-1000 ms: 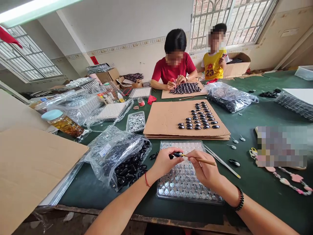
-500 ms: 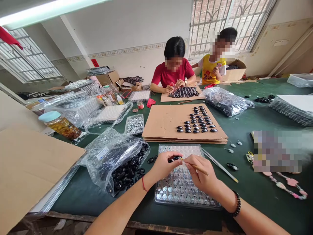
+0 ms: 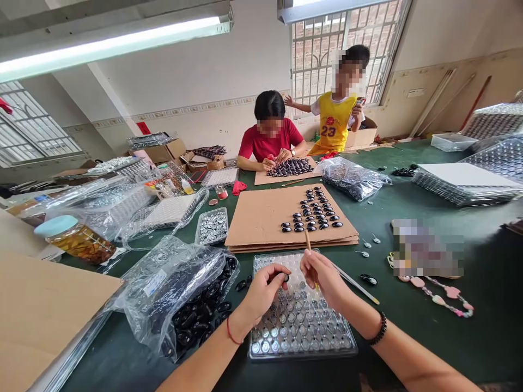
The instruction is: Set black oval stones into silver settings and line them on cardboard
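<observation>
My left hand (image 3: 263, 294) pinches a small glossy black oval piece (image 3: 286, 278), mostly hidden by the fingers. Between the fingers of my right hand (image 3: 324, 276) is a thin wooden stick (image 3: 308, 239). Its yellowish lower tip points down at the clear plastic tray (image 3: 252, 353) beneath both hands. Rows of round silvery discs (image 3: 305, 345) fill the near part of that tray. Just beyond it, stacked cardboard sheets (image 3: 257, 218) carry several black oval pieces (image 3: 310, 223) in rows. Left of the tray, an opened plastic bag (image 3: 153, 283) spills more black pieces (image 3: 192, 321).
A box of silvery parts (image 3: 212, 227) stands left of the cardboard. To the right lie a white stick (image 3: 359, 288), one black piece (image 3: 369, 279) and a blurred phone-like object with a bead strap (image 3: 439, 300). Across the table, a person in red (image 3: 269, 139) handles black pieces; another stands in yellow.
My hands have moved apart. The stick has swung from the black piece to point down at the tray. The camera view has shifted, and the person in yellow now stretches out an arm.
</observation>
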{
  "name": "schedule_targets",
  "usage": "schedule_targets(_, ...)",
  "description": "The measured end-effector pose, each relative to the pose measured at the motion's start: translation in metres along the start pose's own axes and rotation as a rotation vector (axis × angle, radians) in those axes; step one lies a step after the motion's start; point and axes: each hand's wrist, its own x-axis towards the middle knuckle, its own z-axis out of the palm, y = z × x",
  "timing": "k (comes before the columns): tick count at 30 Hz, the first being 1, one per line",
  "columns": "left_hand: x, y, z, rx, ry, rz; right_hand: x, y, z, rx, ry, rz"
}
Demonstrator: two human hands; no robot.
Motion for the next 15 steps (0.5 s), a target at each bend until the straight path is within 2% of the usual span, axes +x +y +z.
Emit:
schedule_targets(4,-0.0004,0.0024,-0.0003,0.003,0.006,-0.006,-0.0020,0.0010,0.0032,-0.300,-0.049,-0.100)
schedule_targets(6,-0.0016,0.0034,0.0006,-0.014,0.007,-0.005,-0.0049,-0.0008,0.0060,-0.381,-0.089,-0.102)
schedule_targets(15,-0.0045,0.0055,0.0007,-0.048,0.000,0.040,-0.0038,0.0020,0.0040,-0.474,-0.138,-0.011)
